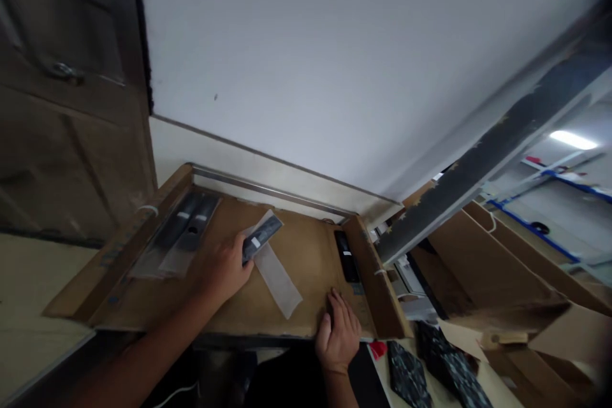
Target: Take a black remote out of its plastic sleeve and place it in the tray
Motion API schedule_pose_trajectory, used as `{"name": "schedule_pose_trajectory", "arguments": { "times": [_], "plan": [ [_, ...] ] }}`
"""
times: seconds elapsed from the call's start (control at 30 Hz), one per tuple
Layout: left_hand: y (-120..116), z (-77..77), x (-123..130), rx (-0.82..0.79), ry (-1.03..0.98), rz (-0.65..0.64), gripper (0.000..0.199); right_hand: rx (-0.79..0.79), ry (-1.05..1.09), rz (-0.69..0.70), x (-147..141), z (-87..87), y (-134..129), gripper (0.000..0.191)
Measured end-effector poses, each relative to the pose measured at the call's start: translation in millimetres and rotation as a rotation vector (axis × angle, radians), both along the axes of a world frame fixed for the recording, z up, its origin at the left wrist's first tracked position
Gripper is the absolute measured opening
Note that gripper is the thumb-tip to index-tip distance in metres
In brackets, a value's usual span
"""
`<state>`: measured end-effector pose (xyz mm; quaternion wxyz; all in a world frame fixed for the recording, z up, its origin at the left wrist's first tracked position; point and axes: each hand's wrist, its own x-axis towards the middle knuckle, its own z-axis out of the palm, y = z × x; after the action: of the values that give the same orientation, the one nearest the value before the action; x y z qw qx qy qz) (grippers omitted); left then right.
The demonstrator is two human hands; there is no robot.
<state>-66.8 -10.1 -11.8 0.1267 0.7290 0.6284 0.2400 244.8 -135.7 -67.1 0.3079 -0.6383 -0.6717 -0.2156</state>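
Currently, the left hand (224, 273) has its grip closed round a dark packet (264, 235) mid-cardboard (308, 252), against a pale sleeve (278, 280), the right hand (340, 336) resting loosely open near right; shifting the packet would seemingly call for steady fingers.

Dark packet (262, 237) (white label showing) slants from the left hand (228, 269); a translucent sleeve (278, 282) lies right of that hand.

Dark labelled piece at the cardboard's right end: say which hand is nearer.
Right: the right hand rests just this side of the dark piece; the left hand is farther off, leftward, holding another piece.
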Motion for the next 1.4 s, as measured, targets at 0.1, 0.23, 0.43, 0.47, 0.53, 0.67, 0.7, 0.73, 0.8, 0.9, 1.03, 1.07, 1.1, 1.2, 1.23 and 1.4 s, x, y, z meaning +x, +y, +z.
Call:
{"name": "schedule_pose_trajectory", "arguments": {
  "times": [0.1,0.23,0.43,0.47,0.53,0.67,0.7,0.73,0.8,0.9,1.03,1.07,1.1,1.2,1.23,1.4],
  "plan": [
    [5.4,-7.4,6.2,-0.007,-0.008,-0.056,0.034,0.003,0.008,-0.013,-1.9,0.6,-0.4,0.039],
    [10.8,-13.5,11.5,0.009,0.035,-0.062,0.033,0.013,0.023,-0.028,-3.9,-1.8,-1.4,0.038],
    [10.5,-13.1,13.9,0.017,0.001,-0.011,0.037,0.049,0.014,-0.032,-2.9,-5.0,-2.5,0.042],
    [9.7,-12.3,14.1,0.021,-0.015,-0.006,0.038,0.052,0.018,-0.031,-2.9,-4.7,-2.8,0.043],
    [7.6,-10.1,14.5,0.029,-0.038,-0.003,0.039,0.054,0.032,-0.027,-3.3,-3.3,-3.2,0.043],
    [4.1,-6.0,15.5,0.03,-0.074,0.008,0.041,0.062,0.067,-0.023,-4.9,-0.3,-4.0,0.042],
    [3.7,-5.8,15.5,0.032,-0.088,0.01,0.041,0.067,0.075,-0.021,-5.2,0.1,-4.1,0.042],
    [3.6,-6.0,15.4,0.037,-0.102,0.011,0.041,0.069,0.083,-0.016,-5.3,0.2,-4.3,0.042],
    [3.4,-7.1,14.9,0.043,-0.132,0.01,0.041,0.077,0.102,-0.001,-5.3,-0.3,-4.6,0.042],
    [1.2,-7.4,14.7,0.029,-0.176,-0.003,0.04,0.09,0.134,0.013,-5.4,-2.2,-5.6,0.042],
    [-6.3,-1.2,18.0,0.018,-0.255,-0.038,0.037,0.12,0.173,0.013,-6.1,-4.7,-7.4,0.039],
    [-9.3,1.2,19.3,0.014,-0.287,-0.029,0.038,0.128,0.189,0.011,-6.0,-4.9,-8.0,0.037],
    [-13.1,3.7,20.8,0.01,-0.33,-0.013,0.039,0.136,0.211,0.01,-5.8,-4.5,-8.8,0.035],
    [-32.0,11.9,25.0,-0.004,-0.504,0.063,0.046,0.147,0.353,0.022,-6.1,1.8,-16.1,0.025],
    [-41.5,14.9,26.3,-0.01,-0.563,0.094,0.049,0.14,0.436,0.035,-7.5,6.3,-21.1,0.023],
    [-106.2,32.3,34.1,-0.117,-0.807,0.181,0.056,-0.24,1.065,0.284,-42.7,38.6,-62.7,0.033]
  ]
}}
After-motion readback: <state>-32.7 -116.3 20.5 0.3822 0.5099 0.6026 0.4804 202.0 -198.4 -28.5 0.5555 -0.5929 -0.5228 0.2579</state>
